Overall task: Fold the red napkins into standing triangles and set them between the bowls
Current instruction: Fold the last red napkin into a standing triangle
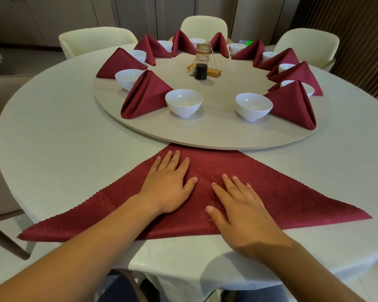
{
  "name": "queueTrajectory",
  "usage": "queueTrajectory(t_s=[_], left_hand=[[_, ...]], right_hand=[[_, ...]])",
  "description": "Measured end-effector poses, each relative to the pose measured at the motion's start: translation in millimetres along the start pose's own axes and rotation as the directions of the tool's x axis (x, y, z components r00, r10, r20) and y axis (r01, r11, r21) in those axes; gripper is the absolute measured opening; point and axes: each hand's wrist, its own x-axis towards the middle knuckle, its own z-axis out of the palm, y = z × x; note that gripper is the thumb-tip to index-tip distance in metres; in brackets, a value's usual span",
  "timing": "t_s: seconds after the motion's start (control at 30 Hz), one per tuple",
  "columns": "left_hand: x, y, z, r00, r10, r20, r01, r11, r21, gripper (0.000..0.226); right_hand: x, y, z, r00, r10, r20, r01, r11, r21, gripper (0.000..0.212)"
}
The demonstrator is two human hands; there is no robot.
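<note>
A red napkin [282, 199] lies flat on the tablecloth in front of me, folded into a wide triangle with its long edge toward me and its tip under the turntable's rim. My left hand [168, 184] and my right hand [242, 214] press on its middle, fingers straight and spread. On the turntable [216, 131], several folded red napkins stand as triangles between white bowls; the nearest stand at the left [146, 94] and right [292, 103]. Two near bowls [183, 102] [253, 105] have a gap between them.
A condiment stand with a dark bottle [201, 70] sits at the turntable's centre. Cream chairs [96, 40] [308, 44] ring the far side of the round table [52, 138]. The table's near edge runs just below the napkin.
</note>
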Motion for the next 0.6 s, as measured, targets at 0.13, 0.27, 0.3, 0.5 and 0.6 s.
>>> queueTrajectory(t_s=[0.13,0.27,0.3,0.5,0.6], left_hand=[[2,0,-1,0.999,-0.027,0.018,0.027,1.0,-0.011,0.074],[0,3,-4,0.999,-0.041,0.032,0.042,0.999,-0.029,0.076],[-4,4,-5,0.999,-0.036,0.038,0.037,0.998,-0.046,0.077],[-55,19,-17,0.989,0.147,-0.019,-0.148,0.975,-0.166,0.063],[-84,19,-11,0.956,0.279,-0.095,-0.292,0.936,-0.198,0.055]], right_hand=[[2,4,13,1.0,-0.024,-0.01,0.024,0.998,-0.055,0.079],[3,10,14,0.999,-0.042,-0.005,0.042,0.998,-0.045,0.077],[3,12,13,0.999,-0.048,-0.011,0.048,0.998,-0.041,0.076],[-5,25,5,0.983,-0.068,-0.173,0.087,0.991,0.104,0.071],[-11,51,-4,0.94,0.014,-0.34,0.023,0.994,0.107,0.051]])
